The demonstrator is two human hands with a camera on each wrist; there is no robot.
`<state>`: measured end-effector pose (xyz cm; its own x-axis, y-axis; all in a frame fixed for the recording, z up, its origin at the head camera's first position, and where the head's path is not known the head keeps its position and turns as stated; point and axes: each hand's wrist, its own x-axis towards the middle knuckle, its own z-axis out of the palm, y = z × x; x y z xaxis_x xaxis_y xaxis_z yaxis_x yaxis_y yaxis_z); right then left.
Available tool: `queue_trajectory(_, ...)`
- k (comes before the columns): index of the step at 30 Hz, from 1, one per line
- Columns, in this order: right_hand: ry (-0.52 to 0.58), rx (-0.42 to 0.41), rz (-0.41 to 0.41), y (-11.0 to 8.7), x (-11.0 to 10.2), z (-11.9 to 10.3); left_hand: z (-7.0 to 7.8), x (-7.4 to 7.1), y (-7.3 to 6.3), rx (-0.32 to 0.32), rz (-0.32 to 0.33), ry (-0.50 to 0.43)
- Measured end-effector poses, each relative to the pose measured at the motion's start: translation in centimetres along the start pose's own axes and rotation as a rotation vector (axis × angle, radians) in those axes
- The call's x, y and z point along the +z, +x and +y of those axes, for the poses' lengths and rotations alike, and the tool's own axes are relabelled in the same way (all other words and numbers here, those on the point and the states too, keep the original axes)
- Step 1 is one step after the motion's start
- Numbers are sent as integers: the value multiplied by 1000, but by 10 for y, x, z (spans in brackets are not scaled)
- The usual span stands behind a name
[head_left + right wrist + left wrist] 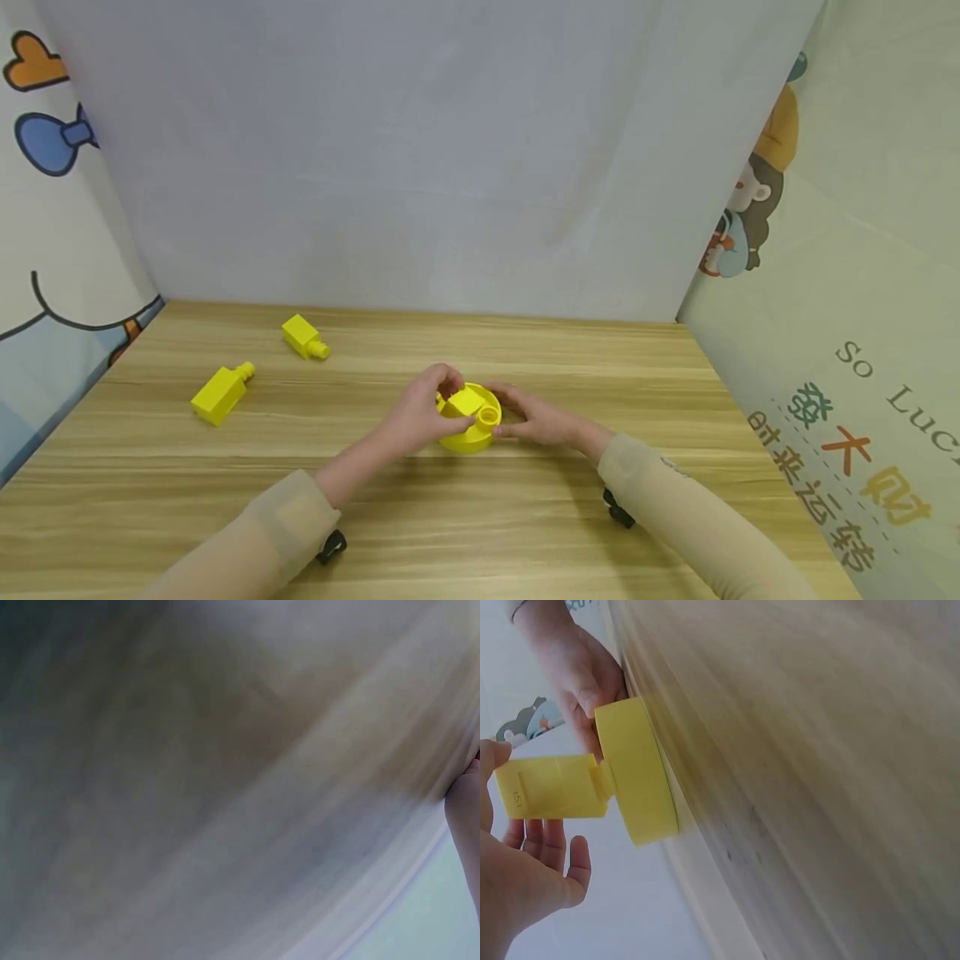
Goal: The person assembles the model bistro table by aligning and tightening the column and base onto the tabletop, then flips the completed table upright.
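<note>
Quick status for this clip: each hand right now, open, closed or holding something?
Left hand: closed, holding the upright yellow block by its upper end.
Right hand: closed, gripping the edge of the round yellow base.

right-wrist view: tabletop (225,787) blurred | left-wrist view: left hand (521,885) cropped

The round yellow base (467,446) lies well inside the table's (517,525) far edge; a rectangular yellow block (551,787) stands neck-down over it.
</note>
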<state>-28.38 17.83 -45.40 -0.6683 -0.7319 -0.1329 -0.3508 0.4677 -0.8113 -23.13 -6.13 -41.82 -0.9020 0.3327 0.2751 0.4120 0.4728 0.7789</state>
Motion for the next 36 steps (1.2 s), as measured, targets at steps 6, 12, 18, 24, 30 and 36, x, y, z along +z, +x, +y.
queue_trajectory(6,-31,20,9,-1,0,-1,-6,-15,-3,53,-92,-4)
queue_trajectory(12,-32,27,7,-3,0,-3,-13,-33,-2,156,-223,26)
queue_trajectory(18,-33,30,6,-5,-1,-5,-18,-46,-1,157,-341,-1)
queue_trajectory(24,-32,31,2,-4,-1,-6,-21,-49,0,143,-388,-15)
queue_trajectory(30,-1,33,2,-4,0,-4,-17,-41,-5,105,-320,-28)
queue_trajectory(36,-3,34,5,-3,0,-3,-8,-29,-13,-58,-160,-87)
